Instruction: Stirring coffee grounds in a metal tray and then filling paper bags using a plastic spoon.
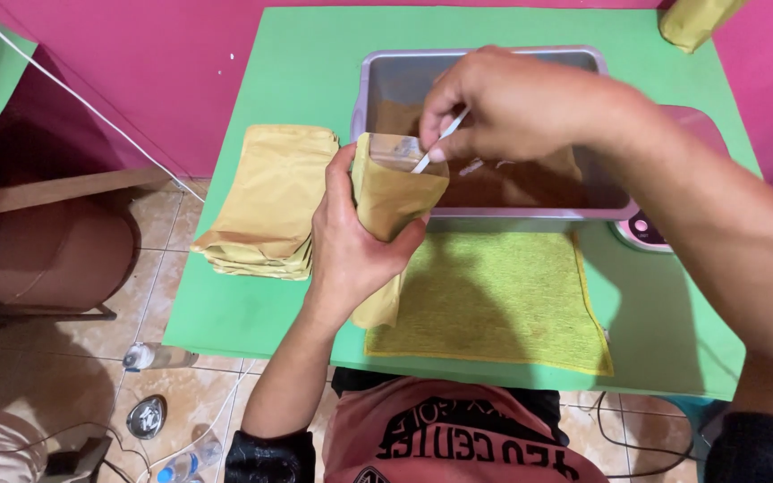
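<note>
2 hands (351, 241), 1 pouch (393, 201), 1 spoon (440, 140), 1 tray (494, 80).

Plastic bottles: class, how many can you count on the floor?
2: one bottle lies by the table's near-left corner, another bottle at the bottom edge. The table may hide more.
</note>
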